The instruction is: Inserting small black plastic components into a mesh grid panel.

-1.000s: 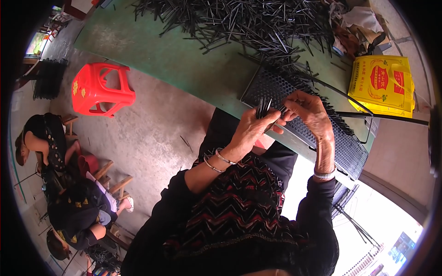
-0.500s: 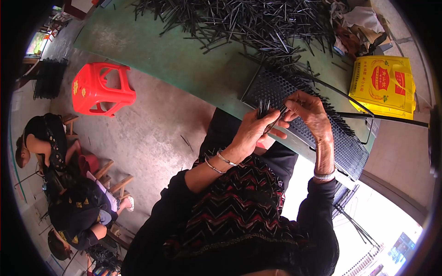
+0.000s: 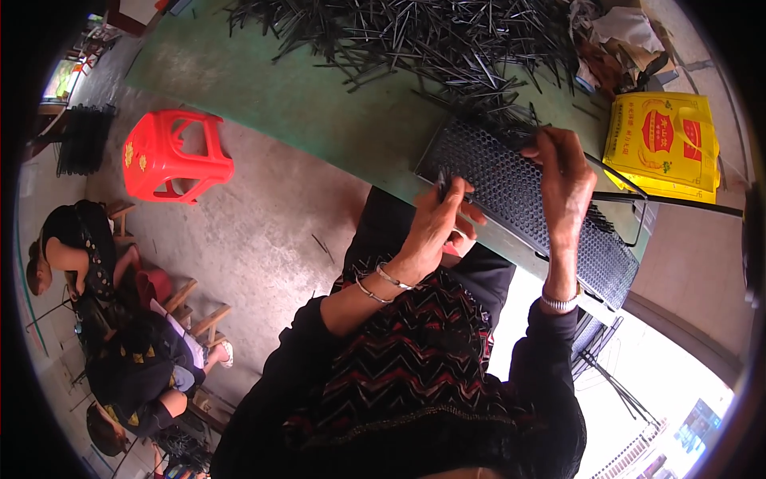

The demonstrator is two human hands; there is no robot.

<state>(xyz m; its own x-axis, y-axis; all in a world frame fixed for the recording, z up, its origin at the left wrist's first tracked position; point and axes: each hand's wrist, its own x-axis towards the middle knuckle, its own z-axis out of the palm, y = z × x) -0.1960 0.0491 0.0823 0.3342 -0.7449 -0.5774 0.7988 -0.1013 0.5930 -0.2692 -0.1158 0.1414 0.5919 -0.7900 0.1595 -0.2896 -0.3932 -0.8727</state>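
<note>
My left hand (image 3: 431,227) is closed round a small bundle of thin black sticks (image 3: 444,185), whose ends poke up past the thumb near the plate's front edge. Beneath both hands lies a long black plate (image 3: 499,177) covered in rows of round holes. Over its far side my right hand (image 3: 566,180) pinches thumb and fingers together; what is between the fingertips is dark and blurred, too small to make out. More black sticks (image 3: 610,222) stand upright in rows along the plate's far edge, partly hidden by the right hand.
Loose black sticks (image 3: 431,40) are heaped across the green table (image 3: 319,120). Beside the plate runs a black metal rod frame (image 3: 638,211), near yellow bags (image 3: 661,144) and crumpled wrapping (image 3: 622,40). On the floor stands a red plastic stool (image 3: 175,156). Two people (image 3: 132,359) sit at left.
My right hand has moved away from the bundle, up and to the right over the plate's far side. The left hand stays nearly in place with its sticks.
</note>
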